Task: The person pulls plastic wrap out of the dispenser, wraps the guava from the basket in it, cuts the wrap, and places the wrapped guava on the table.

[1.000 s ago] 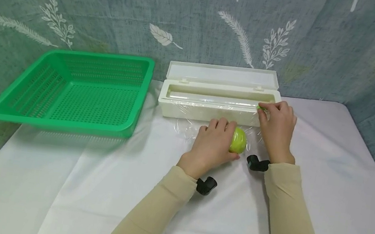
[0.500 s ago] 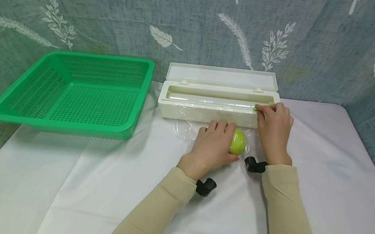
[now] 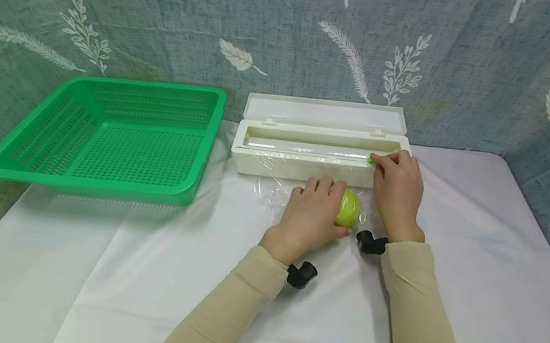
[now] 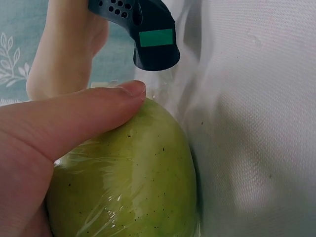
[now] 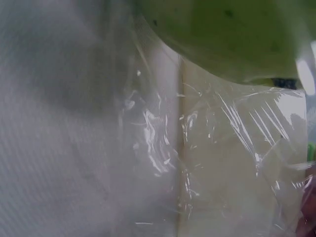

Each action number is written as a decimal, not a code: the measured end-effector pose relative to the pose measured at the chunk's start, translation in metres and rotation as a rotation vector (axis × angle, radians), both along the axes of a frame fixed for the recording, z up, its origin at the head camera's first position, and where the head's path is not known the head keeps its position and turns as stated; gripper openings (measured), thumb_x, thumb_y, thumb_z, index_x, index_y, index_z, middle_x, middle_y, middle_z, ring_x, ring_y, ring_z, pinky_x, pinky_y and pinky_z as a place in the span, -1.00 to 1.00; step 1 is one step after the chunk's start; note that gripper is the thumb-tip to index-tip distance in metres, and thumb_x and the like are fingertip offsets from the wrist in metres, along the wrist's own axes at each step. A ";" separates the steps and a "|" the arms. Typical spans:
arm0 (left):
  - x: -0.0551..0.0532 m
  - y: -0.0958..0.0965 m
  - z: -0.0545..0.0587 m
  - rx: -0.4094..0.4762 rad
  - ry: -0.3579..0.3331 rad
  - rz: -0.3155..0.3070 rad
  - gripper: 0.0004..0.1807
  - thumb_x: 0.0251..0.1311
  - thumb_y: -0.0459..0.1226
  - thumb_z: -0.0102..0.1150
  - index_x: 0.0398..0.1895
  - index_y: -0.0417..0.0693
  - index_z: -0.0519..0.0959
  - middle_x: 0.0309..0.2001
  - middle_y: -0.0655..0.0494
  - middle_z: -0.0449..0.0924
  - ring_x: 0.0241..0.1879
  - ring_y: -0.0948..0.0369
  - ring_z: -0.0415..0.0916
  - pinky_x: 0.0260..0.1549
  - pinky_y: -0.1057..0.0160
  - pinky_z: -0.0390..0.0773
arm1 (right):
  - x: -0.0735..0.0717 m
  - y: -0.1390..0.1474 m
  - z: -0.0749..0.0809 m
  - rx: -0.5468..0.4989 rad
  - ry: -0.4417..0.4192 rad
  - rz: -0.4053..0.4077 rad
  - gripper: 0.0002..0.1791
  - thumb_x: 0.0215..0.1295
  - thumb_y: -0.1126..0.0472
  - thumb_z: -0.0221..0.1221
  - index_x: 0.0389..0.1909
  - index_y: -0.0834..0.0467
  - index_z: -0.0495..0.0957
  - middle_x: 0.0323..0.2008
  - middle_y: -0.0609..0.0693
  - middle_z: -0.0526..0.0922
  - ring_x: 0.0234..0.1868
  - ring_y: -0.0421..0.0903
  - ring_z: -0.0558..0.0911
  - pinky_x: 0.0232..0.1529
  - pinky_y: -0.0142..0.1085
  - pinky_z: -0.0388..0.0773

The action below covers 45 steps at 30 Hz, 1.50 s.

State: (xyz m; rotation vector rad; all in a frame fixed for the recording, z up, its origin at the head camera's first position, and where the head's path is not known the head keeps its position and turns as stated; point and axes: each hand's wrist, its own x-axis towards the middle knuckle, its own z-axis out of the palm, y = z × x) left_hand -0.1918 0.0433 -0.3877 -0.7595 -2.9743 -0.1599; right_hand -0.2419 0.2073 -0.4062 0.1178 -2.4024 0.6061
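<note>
A round green fruit [image 3: 350,208] lies on the table under clear plastic wrap [image 3: 272,190]. My left hand [image 3: 308,211] grips it from the left; in the left wrist view the thumb [image 4: 84,113] lies across the filmed skin. Behind it stands a white cling film dispenser [image 3: 301,169], lid raised, with a film roll inside. Film stretches from its front edge down to the fruit. At the dispenser's right part my right hand [image 3: 401,192] pinches a small green slide cutter [image 3: 371,160]. In the right wrist view, wrinkled film [image 5: 217,148] spreads below the fruit, and the fingers mostly fall outside the frame.
A green slotted basket [image 3: 140,155] stands on the left of the white-covered table [image 3: 173,298]. Patterned grey-green fabric [image 3: 283,38] hangs right behind the dispenser. Black wrist cameras [image 3: 370,242] jut inward from both wrists, the right one close to the fruit.
My right hand has slid a little to the left along the dispenser's front edge with the green cutter. The left hand and the fruit have stayed in place.
</note>
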 end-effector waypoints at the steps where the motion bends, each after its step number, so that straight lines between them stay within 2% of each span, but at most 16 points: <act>1: 0.000 0.000 0.000 -0.001 0.000 0.001 -0.17 -0.21 0.25 0.21 0.09 0.02 0.22 -0.09 0.11 0.26 -0.10 0.12 0.21 -0.32 0.16 0.33 | 0.000 0.000 0.000 0.000 0.004 0.000 -0.80 0.13 0.38 0.13 -0.24 0.19 0.65 -0.40 0.10 0.44 -0.37 0.05 0.39 -0.38 -0.17 0.33; 12: -0.001 0.001 -0.002 -0.003 0.001 0.002 -0.14 -0.22 0.27 0.20 0.11 0.02 0.21 -0.07 0.10 0.26 -0.09 0.12 0.21 -0.31 0.15 0.34 | 0.000 -0.001 -0.001 0.002 -0.001 0.039 -0.75 0.11 0.44 0.09 -0.23 0.20 0.64 -0.38 0.11 0.45 -0.35 0.06 0.39 -0.31 -0.15 0.30; 20: -0.001 0.001 -0.001 -0.005 -0.001 -0.001 -0.11 -0.21 0.26 0.20 0.14 -0.01 0.20 -0.06 0.08 0.26 -0.08 0.10 0.21 -0.30 0.14 0.35 | 0.000 -0.002 -0.002 0.011 0.010 0.057 -0.77 0.12 0.39 0.10 -0.22 0.18 0.64 -0.39 0.10 0.45 -0.36 0.06 0.40 -0.33 -0.14 0.31; 30: -0.001 0.000 -0.001 0.002 0.000 0.008 -0.11 -0.22 0.26 0.21 0.14 -0.01 0.20 -0.06 0.09 0.26 -0.08 0.10 0.22 -0.28 0.12 0.35 | -0.002 -0.005 -0.002 -0.003 0.006 0.089 -0.72 0.11 0.43 0.08 -0.20 0.13 0.64 -0.39 0.08 0.49 -0.32 0.05 0.42 -0.32 -0.14 0.28; 45: 0.000 0.000 -0.001 -0.001 0.021 0.003 -0.12 -0.22 0.27 0.20 0.12 0.00 0.22 -0.08 0.09 0.27 -0.08 0.10 0.23 -0.31 0.14 0.36 | 0.000 -0.008 -0.003 0.018 0.015 0.084 -0.75 0.11 0.38 0.11 -0.21 0.13 0.64 -0.38 0.06 0.52 -0.30 0.06 0.43 -0.34 -0.10 0.27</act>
